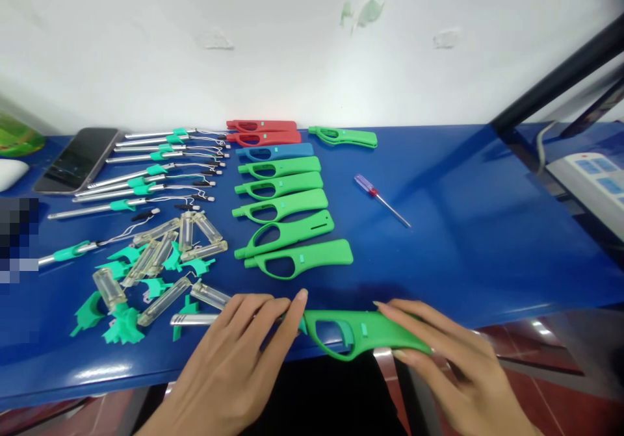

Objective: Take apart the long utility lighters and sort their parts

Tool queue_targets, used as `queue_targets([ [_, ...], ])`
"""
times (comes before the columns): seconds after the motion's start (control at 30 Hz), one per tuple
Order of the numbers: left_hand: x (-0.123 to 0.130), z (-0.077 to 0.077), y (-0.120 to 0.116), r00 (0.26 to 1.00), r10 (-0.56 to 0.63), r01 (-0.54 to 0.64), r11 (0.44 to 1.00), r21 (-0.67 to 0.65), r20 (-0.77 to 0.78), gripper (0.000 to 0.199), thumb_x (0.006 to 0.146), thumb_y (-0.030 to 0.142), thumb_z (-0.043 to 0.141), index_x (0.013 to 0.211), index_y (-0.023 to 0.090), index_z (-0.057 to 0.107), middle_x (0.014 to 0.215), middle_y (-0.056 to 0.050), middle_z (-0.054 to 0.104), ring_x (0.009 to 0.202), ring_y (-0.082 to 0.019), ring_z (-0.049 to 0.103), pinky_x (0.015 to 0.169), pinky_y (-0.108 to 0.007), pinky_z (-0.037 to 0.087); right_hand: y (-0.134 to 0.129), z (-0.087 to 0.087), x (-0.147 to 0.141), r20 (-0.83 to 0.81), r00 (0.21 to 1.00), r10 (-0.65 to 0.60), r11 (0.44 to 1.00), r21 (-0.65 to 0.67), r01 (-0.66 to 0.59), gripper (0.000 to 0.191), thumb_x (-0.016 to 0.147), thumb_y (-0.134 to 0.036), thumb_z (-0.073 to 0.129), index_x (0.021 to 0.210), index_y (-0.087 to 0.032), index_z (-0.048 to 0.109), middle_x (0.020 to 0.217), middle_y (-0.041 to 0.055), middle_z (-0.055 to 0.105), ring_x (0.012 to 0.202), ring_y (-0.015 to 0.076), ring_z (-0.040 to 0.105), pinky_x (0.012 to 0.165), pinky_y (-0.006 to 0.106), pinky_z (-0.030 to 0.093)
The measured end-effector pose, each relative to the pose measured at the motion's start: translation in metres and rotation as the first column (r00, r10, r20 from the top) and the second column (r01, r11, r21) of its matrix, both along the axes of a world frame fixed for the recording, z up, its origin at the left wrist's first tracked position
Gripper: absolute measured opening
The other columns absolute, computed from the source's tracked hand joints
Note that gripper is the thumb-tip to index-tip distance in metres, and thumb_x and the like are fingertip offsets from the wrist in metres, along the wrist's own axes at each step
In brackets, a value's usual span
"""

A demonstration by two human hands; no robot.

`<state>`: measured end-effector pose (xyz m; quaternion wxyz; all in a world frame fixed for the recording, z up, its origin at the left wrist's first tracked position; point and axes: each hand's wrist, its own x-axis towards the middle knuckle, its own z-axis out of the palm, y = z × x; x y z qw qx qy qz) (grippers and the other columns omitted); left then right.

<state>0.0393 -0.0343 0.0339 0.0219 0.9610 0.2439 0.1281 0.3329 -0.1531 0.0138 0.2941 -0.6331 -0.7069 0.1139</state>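
A green gas lighter (390,333) lies level at the table's front edge, its turquoise trigger (346,334) showing inside the finger loop. My right hand (453,358) pinches the handle's right end between thumb and fingers. At the other end, my left hand (244,351) is closed round the silver metal tube (194,320) where it meets the green body; the fingers hide that joint. Just beyond my hands, several green lighter bodies (305,258) lie in a column. Clear fuel tanks (164,301) and turquoise triggers (124,324) are heaped left of my left hand.
Silver lighter tubes with wires (131,189) lie in a row at left, near a phone (78,160). A blue body (275,152) and red bodies (266,138) top the column. A purple-handled screwdriver (383,200) and another green lighter body (344,137) lie right of it.
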Motion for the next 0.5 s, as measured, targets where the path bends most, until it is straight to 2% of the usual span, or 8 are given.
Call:
queue_targets([
  [0.13,-0.002,0.004,0.003,0.999,-0.04,0.04,0.999,0.005,-0.037,0.066,0.087,-0.013,0.033,0.146,0.009,0.054,0.117,-0.008,0.071,0.108,-0.022,0.06,0.098,-0.038,0.045,-0.002,0.001,-0.005,0.0,0.998,-0.056,0.998,-0.036,0.056,0.034,0.104,-0.042,0.059,0.136,-0.041,0.07,0.126,-0.0018,0.078,0.101,0.0177,0.08,0.08,0.023,0.067],
  [0.3,-0.001,0.011,0.004,0.995,-0.091,0.096,0.99,0.102,-0.051,0.05,0.097,-0.003,0.037,0.144,0.006,0.054,0.12,-0.009,0.073,0.113,-0.025,0.058,0.104,-0.04,0.04,-0.004,0.0,-0.01,-0.05,0.996,-0.076,0.994,-0.085,0.072,0.033,0.105,-0.044,0.057,0.135,-0.04,0.071,0.125,0.0001,0.078,0.105,0.0199,0.079,0.076,0.025,0.068],
  [0.5,0.006,-0.003,0.004,0.996,-0.081,0.073,0.978,0.195,0.037,0.05,0.095,-0.003,0.04,0.143,-0.003,0.051,0.117,-0.016,0.073,0.111,-0.03,0.059,0.1,-0.046,0.043,0.002,0.005,-0.012,-0.05,0.994,-0.094,0.993,-0.072,0.09,0.032,0.105,-0.043,0.058,0.134,-0.041,0.072,0.123,-0.002,0.079,0.106,0.0192,0.079,0.078,0.025,0.067],
])
